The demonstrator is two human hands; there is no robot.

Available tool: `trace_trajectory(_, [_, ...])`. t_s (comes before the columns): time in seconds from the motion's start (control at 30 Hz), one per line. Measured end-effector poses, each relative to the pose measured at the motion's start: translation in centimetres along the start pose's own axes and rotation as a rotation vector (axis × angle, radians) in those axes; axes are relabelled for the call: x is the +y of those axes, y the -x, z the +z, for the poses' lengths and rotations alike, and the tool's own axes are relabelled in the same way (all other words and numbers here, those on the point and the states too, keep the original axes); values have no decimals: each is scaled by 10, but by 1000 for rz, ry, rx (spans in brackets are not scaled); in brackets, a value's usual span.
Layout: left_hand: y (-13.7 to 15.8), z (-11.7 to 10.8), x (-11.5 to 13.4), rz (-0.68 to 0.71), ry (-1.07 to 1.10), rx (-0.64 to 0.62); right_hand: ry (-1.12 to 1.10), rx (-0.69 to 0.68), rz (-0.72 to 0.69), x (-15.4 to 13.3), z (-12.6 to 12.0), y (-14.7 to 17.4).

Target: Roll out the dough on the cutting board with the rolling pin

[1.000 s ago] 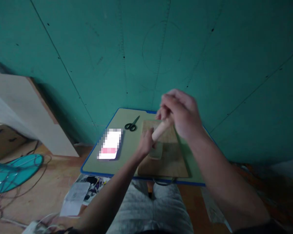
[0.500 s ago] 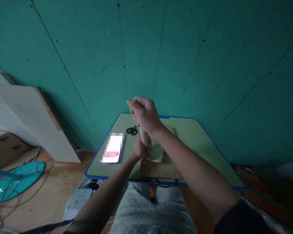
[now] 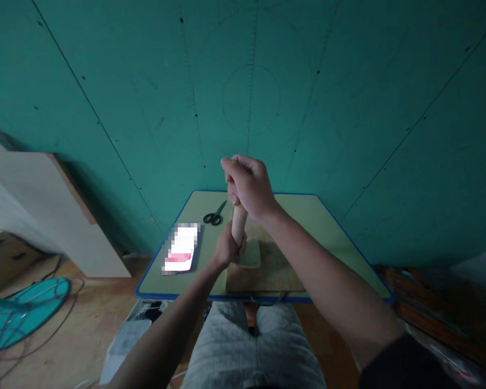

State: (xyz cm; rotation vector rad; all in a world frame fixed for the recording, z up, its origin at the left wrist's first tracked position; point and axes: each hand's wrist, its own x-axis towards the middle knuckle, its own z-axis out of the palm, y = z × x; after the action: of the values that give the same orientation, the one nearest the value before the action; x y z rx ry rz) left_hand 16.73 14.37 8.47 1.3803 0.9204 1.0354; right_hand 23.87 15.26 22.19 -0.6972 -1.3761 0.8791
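Note:
A pale, rod-shaped rolling pin [image 3: 238, 222] stands nearly upright, tilted a little, above the wooden cutting board [image 3: 263, 282]. My right hand [image 3: 251, 186] is closed in a fist around its upper part. Lower down, my left hand [image 3: 227, 246] wraps round it near the board. Just right of the left hand lies a flat, whitish, squarish piece [image 3: 251, 255] on the board; its material is hard to make out. The rolling pin's bottom end is hidden behind my left hand, so I cannot tell whether it touches the piece.
Black-handled scissors [image 3: 213, 218] and a lit phone [image 3: 182, 248] with a blurred screen lie left of the board on the blue-edged table [image 3: 303, 210]. A green wall [image 3: 308, 108] rises right behind. White panels [image 3: 81, 216] lean at the left, near a turquoise round base [image 3: 32, 308].
The view has shifted slightly, so the table sits further left. My right hand is a bit higher above the left, with more of the rolling pin showing between them. The scissors' blades now show.

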Motion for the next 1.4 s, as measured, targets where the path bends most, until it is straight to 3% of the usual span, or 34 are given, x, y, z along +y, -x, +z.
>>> trace_trajectory(0.27, [0,-2,-18,-54,86,6,3,69,4,15,3,2])
trace_trajectory(0.47, [1,-4,-10,-56,36,10,5,42,0,16,12,-1])
trace_trajectory(0.57, [4,-10,8,-8,-142,29,-25,29,19,1,-2,3])
trace_trajectory(0.7, [7,-23,32,16,-448,-3,-76,166,-20,-11,-41,19])
trace_trajectory(0.8, [13,-33,33,-47,-720,24,-71,318,26,8,-70,44])
trace_trajectory(0.9, [22,-40,20,-53,-1038,37,28,435,152,46,-88,78])
trace_trajectory(1.03, [34,-38,2,-64,-1281,29,398,343,205,84,-102,117])
trace_trajectory(1.17, [38,-34,-7,-65,-1319,23,800,190,195,94,-109,136])
trace_trajectory(1.4, [37,-31,-12,-102,-1433,74,852,119,207,102,-114,138])
